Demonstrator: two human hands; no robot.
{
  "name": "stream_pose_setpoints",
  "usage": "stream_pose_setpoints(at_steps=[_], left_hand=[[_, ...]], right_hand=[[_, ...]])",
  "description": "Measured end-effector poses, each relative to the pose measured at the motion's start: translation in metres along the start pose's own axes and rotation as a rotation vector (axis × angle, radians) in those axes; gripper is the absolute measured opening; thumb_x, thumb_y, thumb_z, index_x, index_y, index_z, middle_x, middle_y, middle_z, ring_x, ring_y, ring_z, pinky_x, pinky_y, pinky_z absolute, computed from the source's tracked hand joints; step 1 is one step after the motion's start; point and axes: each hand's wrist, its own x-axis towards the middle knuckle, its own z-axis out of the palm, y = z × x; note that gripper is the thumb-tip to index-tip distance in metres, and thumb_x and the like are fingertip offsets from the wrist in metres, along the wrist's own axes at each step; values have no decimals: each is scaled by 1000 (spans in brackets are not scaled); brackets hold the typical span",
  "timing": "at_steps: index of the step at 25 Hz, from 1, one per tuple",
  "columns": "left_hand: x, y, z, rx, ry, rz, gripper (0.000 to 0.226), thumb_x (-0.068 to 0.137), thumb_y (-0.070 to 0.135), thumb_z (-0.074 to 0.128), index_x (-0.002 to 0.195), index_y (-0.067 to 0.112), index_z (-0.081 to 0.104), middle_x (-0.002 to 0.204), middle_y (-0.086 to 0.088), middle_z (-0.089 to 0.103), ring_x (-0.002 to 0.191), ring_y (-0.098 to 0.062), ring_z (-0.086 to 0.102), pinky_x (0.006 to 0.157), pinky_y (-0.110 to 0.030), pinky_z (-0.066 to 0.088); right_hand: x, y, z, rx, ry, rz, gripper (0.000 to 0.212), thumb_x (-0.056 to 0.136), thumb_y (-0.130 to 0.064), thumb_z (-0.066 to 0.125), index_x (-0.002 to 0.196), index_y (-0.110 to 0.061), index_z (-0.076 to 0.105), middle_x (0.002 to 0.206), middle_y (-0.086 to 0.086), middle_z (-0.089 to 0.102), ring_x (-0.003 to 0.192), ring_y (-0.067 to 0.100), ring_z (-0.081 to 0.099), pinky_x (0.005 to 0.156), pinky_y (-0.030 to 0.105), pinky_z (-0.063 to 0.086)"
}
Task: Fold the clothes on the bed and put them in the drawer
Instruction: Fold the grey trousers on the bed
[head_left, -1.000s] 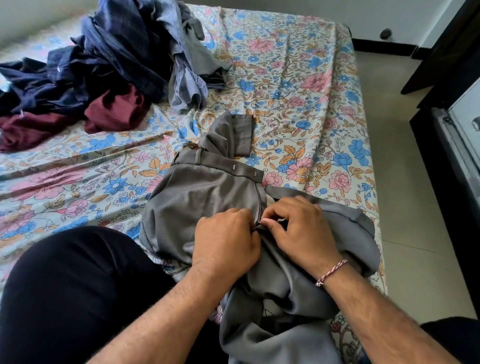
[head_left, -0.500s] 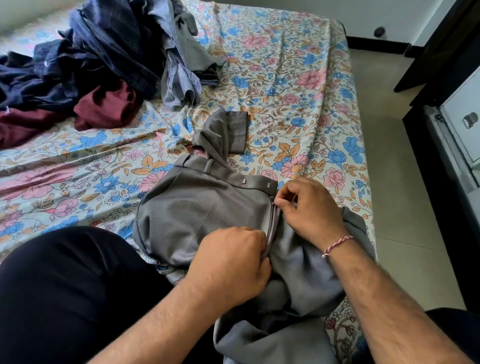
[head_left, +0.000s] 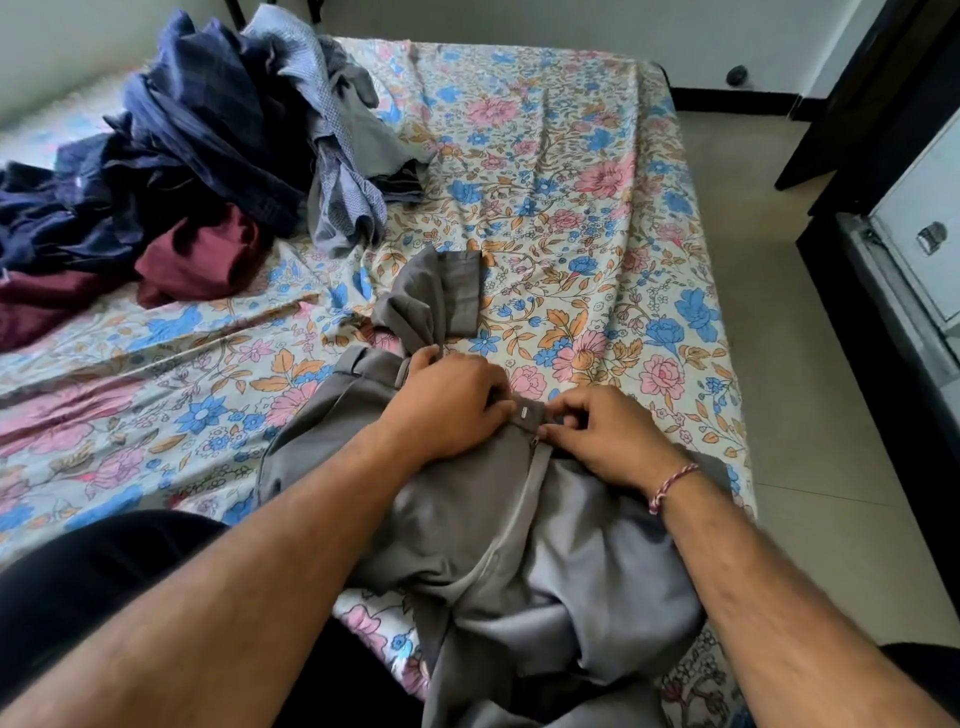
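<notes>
Grey trousers (head_left: 483, 525) lie crumpled on the flowered bed sheet (head_left: 597, 218) in front of me, one leg cuff folded up further away. My left hand (head_left: 447, 400) grips the waistband on the left of the fly. On the other side of the fly, my right hand (head_left: 602, 431) pinches the waistband beside a small metal clasp. The zip runs down between the two hands. A pile of unfolded clothes (head_left: 197, 150), dark blue, checked grey and maroon, lies at the far left of the bed.
My knee in dark cloth (head_left: 88, 587) rests on the bed at lower left. Tiled floor (head_left: 810, 364) runs along the bed's right edge. A dark cabinet with a pale drawer front and metal handle (head_left: 930, 239) stands at the right.
Both hands have moved up the fly from the middle of the trousers to the waistband. The zip now looks closed.
</notes>
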Motion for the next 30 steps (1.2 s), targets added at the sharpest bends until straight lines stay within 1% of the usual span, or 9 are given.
stream_pose_setpoints(at_steps=[2,7,12,16,17,19,23,27,30], left_hand=[[-1,-4,2,-56,99,-5,15,93,46,65,95,31,64,97,12,66,103,-17,63,99,-43,37],[1,-8,-1,-205,233,-62,14,90,44,65,89,30,61,93,12,68,92,-20,65,85,-44,52],[7,-8,-7,-350,130,-49,14,88,40,63,91,30,73,84,13,71,84,-17,67,80,-42,56],[8,-26,-29,-326,47,41,20,97,10,63,110,18,76,95,11,69,83,-7,62,75,-16,47],[5,-37,-36,-298,71,39,22,96,8,63,112,17,76,95,12,67,81,-5,62,74,-14,46],[2,-64,-51,-207,113,36,20,92,11,67,109,20,75,96,10,65,83,-8,63,80,-28,54],[-5,-112,-68,-161,-22,-66,25,88,25,80,113,27,75,107,4,67,101,-20,65,94,-42,53],[-11,-137,-59,-167,49,-404,44,81,51,84,112,24,69,110,-8,65,99,-28,62,84,-40,51],[-22,-137,-52,-513,-99,-565,44,80,49,87,106,19,67,101,-11,68,90,-29,65,71,-38,58]], right_hand=[[-1,5,0,129,94,2,9,88,-26,80,86,-29,72,70,-13,65,69,6,61,72,29,50],[-1,8,-14,454,367,-186,18,94,-5,70,107,-18,70,97,-5,72,89,6,67,83,22,54],[-2,0,2,266,326,-463,23,88,-7,75,109,-16,77,102,-6,69,98,5,65,89,19,51],[3,-3,4,52,201,-578,40,87,1,65,121,-18,73,115,-3,65,108,15,63,96,28,51],[3,-1,-1,-64,165,-547,46,89,-4,65,132,-21,67,123,-3,62,113,15,61,99,30,50],[0,9,-23,-211,115,-349,51,95,-23,67,143,-29,53,128,-6,59,111,14,61,95,34,52],[-27,37,-82,-398,-198,40,30,90,-56,68,108,-34,61,98,-13,66,83,3,62,69,23,48],[-54,57,-98,-164,-289,288,42,81,-57,77,93,-20,61,79,0,68,62,14,61,55,30,53],[-69,60,-99,178,-275,380,53,76,-46,86,103,-8,61,96,13,67,73,21,66,55,35,58]])
